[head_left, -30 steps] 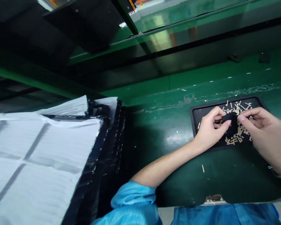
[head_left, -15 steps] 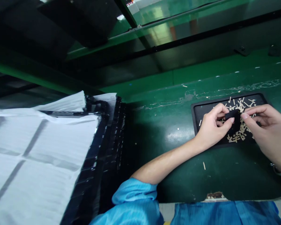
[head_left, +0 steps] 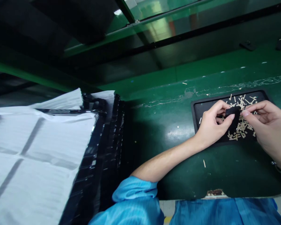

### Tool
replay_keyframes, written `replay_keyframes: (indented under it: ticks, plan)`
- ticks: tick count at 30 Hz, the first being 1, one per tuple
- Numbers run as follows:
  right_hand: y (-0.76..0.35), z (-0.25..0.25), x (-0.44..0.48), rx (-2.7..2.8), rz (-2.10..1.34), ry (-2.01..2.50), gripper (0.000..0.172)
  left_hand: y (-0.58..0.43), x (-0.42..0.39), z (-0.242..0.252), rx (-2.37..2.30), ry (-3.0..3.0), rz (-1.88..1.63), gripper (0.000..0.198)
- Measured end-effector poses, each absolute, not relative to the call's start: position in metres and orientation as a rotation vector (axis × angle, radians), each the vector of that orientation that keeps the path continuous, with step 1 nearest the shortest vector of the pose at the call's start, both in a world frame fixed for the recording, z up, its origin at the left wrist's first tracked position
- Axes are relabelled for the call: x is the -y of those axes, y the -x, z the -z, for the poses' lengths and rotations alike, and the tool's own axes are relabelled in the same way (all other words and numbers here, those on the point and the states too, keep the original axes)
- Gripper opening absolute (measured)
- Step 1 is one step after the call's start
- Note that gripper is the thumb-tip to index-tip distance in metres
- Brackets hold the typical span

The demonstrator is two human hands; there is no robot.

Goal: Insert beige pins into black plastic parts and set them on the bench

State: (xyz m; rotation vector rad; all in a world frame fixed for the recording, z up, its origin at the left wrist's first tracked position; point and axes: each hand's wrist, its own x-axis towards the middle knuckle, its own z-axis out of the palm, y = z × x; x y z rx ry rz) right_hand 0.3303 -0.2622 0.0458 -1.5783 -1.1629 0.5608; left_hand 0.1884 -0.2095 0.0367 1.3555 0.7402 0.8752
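Over a shallow black tray (head_left: 199, 107) on the green bench, my left hand (head_left: 212, 125) and my right hand (head_left: 269, 131) meet around a small black part (head_left: 233, 114). The left thumb and fingers pinch its left side. The right hand's fingertips press against its right edge in a pinch. Several small tan strips (head_left: 240, 129) lie scattered in the tray under and behind the hands. Whether the right fingers also hold a strip is too small to tell.
A tall stack of black trays (head_left: 105, 147) topped with white foam sheets (head_left: 37, 147) fills the left. A few loose tan strips (head_left: 204, 163) lie on the green bench (head_left: 168, 125). A dark conveyor rail (head_left: 178, 34) runs along the back. My blue sleeve (head_left: 135, 200) is at the bottom.
Both hands stay together on the black part over the tray. The view has shifted slightly, so the hands and tray sit a little higher in the picture.
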Motion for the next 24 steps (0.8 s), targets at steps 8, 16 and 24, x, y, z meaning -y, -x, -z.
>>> replay_keyframes:
  ticks: [8,16,24]
  plan:
    - [-0.3294,-0.0484,0.2607,1.169,-0.532,1.581,0.003,-0.1880,0.2106,-0.0380,-0.724,-1.408,-0.899,0.011]
    - [-0.3291,-0.0493,0.2603,1.179,-0.537,1.579,0.003,-0.1886,0.2108,-0.0377,-0.722,-1.417,-0.911,0.010]
    - [-0.3293,-0.0481,0.2605,1.159,-0.533,1.587,0.004,-0.1881,0.2109,-0.0378,-0.720,-1.418,-0.911,0.010]
